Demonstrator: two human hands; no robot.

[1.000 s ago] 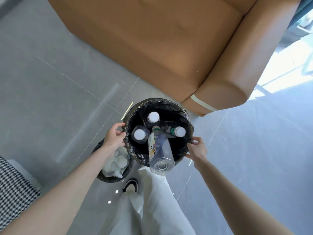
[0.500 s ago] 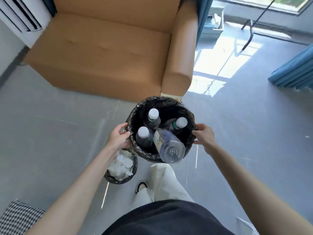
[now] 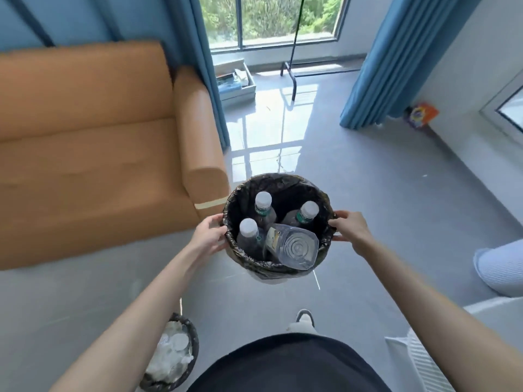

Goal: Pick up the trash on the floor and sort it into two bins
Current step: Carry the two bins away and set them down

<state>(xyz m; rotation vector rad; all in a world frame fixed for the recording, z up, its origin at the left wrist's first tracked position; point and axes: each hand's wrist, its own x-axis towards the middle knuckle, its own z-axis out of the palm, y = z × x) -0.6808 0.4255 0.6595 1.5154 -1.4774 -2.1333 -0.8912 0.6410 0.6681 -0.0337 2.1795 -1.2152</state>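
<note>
I hold a round bin [image 3: 285, 183] lined with a black bag up in front of me, off the floor. My left hand [image 3: 208, 236] grips its left rim and my right hand [image 3: 349, 230] grips its right rim. Inside stand three capped plastic bottles [image 3: 261, 209], and a large clear bottle [image 3: 294, 246] lies tilted with its base toward me. A second black-lined bin [image 3: 175, 383] with crumpled white paper sits on the floor at the lower left, beside my left forearm.
An orange sofa [image 3: 107, 154] fills the left side, its armrest close to the held bin. Blue curtains [image 3: 379, 66] frame a window at the back. A grey box [image 3: 236, 80] and a colourful package [image 3: 421, 116] sit on the grey floor. My shoe [image 3: 304, 316] shows below.
Both hands lifted the bottle bin up and away from the floor. The view rose from the floor to the room, and the paper bin dropped to the lower left.
</note>
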